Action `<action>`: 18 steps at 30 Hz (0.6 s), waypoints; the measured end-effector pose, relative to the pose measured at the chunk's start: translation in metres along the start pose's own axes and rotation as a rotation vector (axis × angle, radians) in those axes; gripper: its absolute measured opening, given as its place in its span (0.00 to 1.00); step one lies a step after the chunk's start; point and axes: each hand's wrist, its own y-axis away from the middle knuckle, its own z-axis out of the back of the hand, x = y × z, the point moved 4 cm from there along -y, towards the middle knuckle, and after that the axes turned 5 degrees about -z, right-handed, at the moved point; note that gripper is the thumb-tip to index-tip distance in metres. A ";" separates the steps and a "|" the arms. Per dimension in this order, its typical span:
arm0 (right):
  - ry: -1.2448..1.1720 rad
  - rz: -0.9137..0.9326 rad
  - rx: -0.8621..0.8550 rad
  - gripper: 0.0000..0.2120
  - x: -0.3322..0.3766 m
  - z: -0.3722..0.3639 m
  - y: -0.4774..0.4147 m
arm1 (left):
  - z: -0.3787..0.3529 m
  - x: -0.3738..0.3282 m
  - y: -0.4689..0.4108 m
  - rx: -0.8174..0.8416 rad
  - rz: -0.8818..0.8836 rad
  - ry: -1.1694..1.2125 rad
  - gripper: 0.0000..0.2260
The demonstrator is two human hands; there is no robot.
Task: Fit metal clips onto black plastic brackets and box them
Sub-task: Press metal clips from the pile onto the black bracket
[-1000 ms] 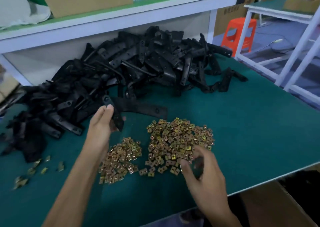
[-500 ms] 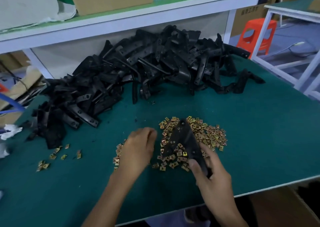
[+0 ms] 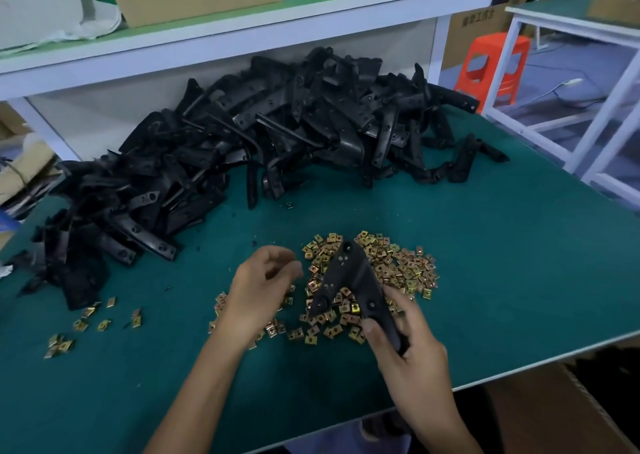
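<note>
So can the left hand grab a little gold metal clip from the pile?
Probably yes: the left hand hangs right above the gold metal clips, nothing between them, while the right hand holds the black plastic bracket aside.

V-shaped black bracket [image 3: 360, 277] tilted above brass-coloured clips [image 3: 405, 270] — perhaps touching them; bracket heap [image 3: 277, 135] behind.

dim, even overhead light | soft shadows | no glare | left hand [image 3: 263, 291] motion-blurred | wide-angle bend at edges
</note>
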 end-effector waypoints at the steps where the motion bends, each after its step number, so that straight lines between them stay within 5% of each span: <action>1: -0.001 -0.001 0.004 0.22 0.000 0.000 -0.001 | 0.001 -0.001 0.008 -0.007 0.011 0.118 0.04; 8: -0.046 0.041 0.030 0.26 -0.002 -0.005 -0.002 | -0.009 -0.006 0.045 0.007 0.018 0.523 0.09; 18: -0.008 0.079 -0.007 0.21 -0.008 -0.005 -0.001 | -0.003 -0.006 0.050 0.020 -0.045 0.431 0.09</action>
